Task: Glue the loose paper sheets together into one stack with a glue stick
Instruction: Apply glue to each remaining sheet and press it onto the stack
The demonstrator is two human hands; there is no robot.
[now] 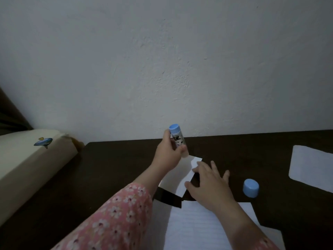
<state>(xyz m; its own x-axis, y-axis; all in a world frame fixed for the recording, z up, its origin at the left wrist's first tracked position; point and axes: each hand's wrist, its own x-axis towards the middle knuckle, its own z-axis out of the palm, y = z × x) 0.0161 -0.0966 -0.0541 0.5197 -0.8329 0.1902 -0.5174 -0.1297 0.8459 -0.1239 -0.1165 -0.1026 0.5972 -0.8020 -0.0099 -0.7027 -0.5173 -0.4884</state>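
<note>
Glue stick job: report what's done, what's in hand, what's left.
Done: the blue cap is off and lies on the dark table. In hand: the left hand grips the glue stick, tip down on a small paper sheet, which the right hand presses flat. Left: the lined sheets nearby and the far-right sheet lie separate, unstacked.

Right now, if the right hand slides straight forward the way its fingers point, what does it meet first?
Probably nothing soon: the right hand points over bare dark table toward the wall. Depth is uncertain.
</note>
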